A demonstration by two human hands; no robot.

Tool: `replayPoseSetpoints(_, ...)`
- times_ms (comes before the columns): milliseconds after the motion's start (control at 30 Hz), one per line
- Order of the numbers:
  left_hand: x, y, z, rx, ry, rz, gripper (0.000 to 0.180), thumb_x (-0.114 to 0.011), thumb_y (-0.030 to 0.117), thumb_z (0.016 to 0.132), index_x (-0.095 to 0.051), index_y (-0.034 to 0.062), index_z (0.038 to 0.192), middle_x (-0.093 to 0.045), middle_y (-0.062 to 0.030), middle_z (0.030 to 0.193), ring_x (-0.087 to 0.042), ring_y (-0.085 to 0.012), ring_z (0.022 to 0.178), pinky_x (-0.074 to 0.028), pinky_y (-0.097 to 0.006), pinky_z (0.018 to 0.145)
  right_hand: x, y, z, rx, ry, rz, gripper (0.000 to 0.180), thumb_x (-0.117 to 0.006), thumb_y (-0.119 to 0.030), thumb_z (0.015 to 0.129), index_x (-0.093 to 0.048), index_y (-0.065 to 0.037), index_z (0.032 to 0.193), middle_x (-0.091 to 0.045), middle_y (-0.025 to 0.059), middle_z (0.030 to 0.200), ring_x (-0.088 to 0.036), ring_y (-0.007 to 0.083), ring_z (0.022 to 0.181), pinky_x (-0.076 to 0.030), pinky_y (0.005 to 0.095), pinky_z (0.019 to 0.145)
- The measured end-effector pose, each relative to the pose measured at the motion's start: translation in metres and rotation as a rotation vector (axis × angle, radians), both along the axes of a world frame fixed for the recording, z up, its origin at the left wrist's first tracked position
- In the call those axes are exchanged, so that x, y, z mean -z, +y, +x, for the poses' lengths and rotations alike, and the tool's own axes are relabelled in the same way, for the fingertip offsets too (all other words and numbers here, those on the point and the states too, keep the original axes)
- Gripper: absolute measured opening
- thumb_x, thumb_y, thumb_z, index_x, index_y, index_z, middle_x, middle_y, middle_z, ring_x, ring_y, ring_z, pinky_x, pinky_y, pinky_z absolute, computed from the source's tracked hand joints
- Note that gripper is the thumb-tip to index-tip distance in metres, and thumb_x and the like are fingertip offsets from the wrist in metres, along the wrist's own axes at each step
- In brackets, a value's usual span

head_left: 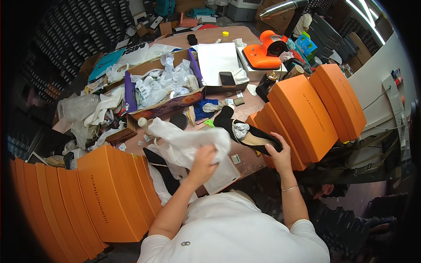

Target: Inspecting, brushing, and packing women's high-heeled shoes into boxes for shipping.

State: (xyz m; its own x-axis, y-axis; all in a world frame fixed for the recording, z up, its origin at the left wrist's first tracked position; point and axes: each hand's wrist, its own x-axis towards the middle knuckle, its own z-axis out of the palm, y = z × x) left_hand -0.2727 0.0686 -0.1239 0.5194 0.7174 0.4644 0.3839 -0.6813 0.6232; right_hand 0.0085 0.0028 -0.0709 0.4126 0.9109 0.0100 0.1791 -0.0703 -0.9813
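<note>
My right hand (pixel 280 153) grips the toe end of a black high-heeled shoe (pixel 263 142), its heel end pointing to the far left. A crumpled silvery-white wad (pixel 240 130) sits inside the shoe on the beige insole. My left hand (pixel 204 164), slightly blurred, is closed on a rumpled thin white sheet (pixel 188 142) that could be tissue or cloth. Under that sheet lies a white panel with an orange edge (pixel 223 177). Left of my left forearm, a second black shoe (pixel 163 171) rests on white paper, partly covered.
Orange shoeboxes (pixel 114 193) are stacked at the left, and more orange boxes (pixel 302 118) at the right. Behind stands a purple carton (pixel 164 103) of plastic bags. A phone (pixel 227 79) lies on a white box; an orange device (pixel 265 50) stands at far right.
</note>
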Motion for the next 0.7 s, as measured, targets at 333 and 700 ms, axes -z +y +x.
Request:
replayPoseSetpoints(333,0.032,-0.025,0.006,-0.078,-1.411,-1.633,0.072,-0.046,0.066,0.089,-0.053,0.0017,0.119,-0.066,-0.016,0.101,-0.065,-0.0262,0.093,-0.053,-0.04,0.084,0.042,-0.035,-0.098,-0.599,0.172,-0.068,0.05,-0.069,-0.029,0.087,-0.053,-0.003,0.127,-0.051,0.0114,0.129,-0.05,0.0201,0.119,-0.044,0.0347,0.094)
replayPoseSetpoints(700,0.018,-0.07,-0.019,-0.207,-1.278,-1.582,0.062,-0.045,0.059,0.094,-0.048,0.0075,0.128,-0.058,-0.0073,0.117,-0.058,-0.0187,0.107,-0.049,-0.034,0.09,0.048,0.046,-0.146,-0.504,-0.567,0.251,0.017,-0.064,-0.016,0.077,-0.059,-0.003,0.088,-0.06,0.0089,0.085,-0.058,0.0258,0.081,-0.048,0.0349,0.073)
